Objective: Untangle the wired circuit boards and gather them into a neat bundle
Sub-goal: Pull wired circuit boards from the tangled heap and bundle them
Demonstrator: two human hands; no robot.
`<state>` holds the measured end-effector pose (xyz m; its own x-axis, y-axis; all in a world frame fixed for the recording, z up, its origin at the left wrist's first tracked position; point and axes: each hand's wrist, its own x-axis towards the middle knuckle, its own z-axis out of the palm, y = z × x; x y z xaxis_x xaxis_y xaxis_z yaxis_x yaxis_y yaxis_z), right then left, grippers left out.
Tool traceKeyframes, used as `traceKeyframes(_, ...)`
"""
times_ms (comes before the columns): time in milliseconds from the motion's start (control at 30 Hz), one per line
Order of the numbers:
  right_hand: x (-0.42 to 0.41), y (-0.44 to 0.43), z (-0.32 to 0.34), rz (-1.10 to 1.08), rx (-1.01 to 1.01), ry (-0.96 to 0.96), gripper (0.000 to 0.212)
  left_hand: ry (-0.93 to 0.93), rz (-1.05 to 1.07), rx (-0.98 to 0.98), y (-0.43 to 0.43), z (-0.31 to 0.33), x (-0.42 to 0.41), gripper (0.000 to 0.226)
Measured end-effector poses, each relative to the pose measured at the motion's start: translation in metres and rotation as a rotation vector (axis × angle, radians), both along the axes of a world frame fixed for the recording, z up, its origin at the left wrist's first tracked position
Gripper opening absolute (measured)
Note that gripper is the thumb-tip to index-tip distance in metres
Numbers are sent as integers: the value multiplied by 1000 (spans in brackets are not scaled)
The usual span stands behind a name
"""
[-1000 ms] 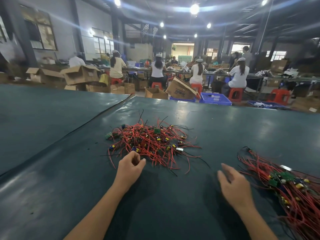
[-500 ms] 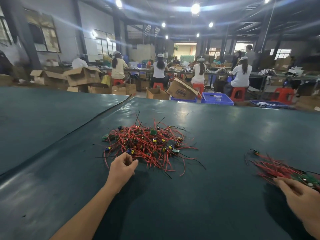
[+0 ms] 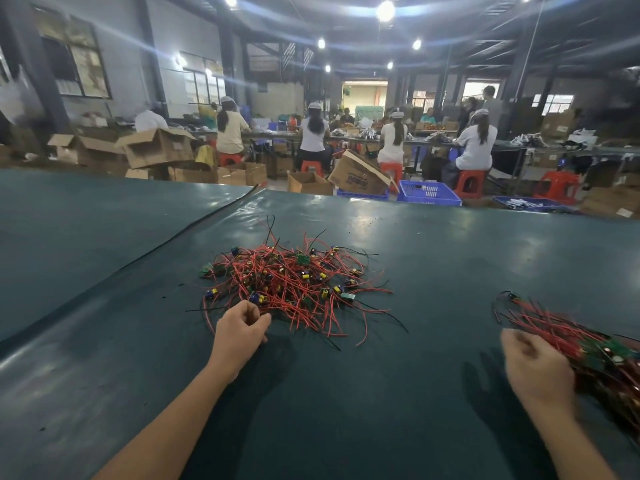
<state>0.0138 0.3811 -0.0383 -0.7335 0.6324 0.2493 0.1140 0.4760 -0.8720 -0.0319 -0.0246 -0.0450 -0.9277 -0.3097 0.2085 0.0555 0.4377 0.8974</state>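
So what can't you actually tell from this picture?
Head view, the only one:
Left hand: its own back hides the curled fingertips, so whether it pinches a wire of the tangled pile is unclear.
Right hand: motion blur; its grip on the gathered bundle cannot be read.
Gathered bundle: cut off by the right edge.
Board markings: too small.

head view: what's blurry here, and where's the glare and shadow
Head view: the right hand and the wire bundle beside it are motion-blurred; head view: the tangled pile and left hand are sharp; head view: ceiling lamps throw flare streaks, glare patches sit on the table, soft hand shadows fall on it, edges bend.
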Motion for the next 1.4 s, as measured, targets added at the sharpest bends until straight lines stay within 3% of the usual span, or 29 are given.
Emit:
traceKeyframes(233, -14, -133, -4, 323, -39, 2, 37, -18, -89, -84, 11, 3, -6, 27)
traceKeyframes(367, -7, -152, -12, 373, 110, -39, 46, 20, -177, -263, 15, 2, -7, 25)
traceKeyframes(467, -3, -146, -11, 347, 103, -29, 42, 408, -200, -616, 17, -2, -5, 16)
traceKeyframes(533, -2, -146, -10, 332, 86, -10, 38, 511, -180, -915, 22, -5, -13, 36)
traceKeyframes(733, -6, -147, -15, 357, 148, -27, 41, -39, -105, -1210, 27, 11, -64, 94)
traceKeyframes(800, -13, -152, -15, 345, 198, -56, 49, -149, -98, -1212, 19, 13, -73, 96)
traceKeyframes(933, -42, -172, -6, 358, 431, -278, 70, -137, -67, -1123, 0, 2, -68, 78)
traceKeyframes(1067, -67, -198, -1, 392, 630, -459, 64, -113, -50, -1073, -30, -5, -58, 66)
traceKeyframes(1200, -71, -211, 0, 414, 685, -357, 39, -126, 13, -1088, -60, -4, -51, 54)
traceKeyframes(1300, -59, -217, -2, 490, 619, -263, 31, -178, 33, -1105, -64, 3, -43, 51)
traceKeyframes(1400, -45, -214, -4, 512, 488, -154, 26, -202, 34, -941, -44, 18, -31, 60)
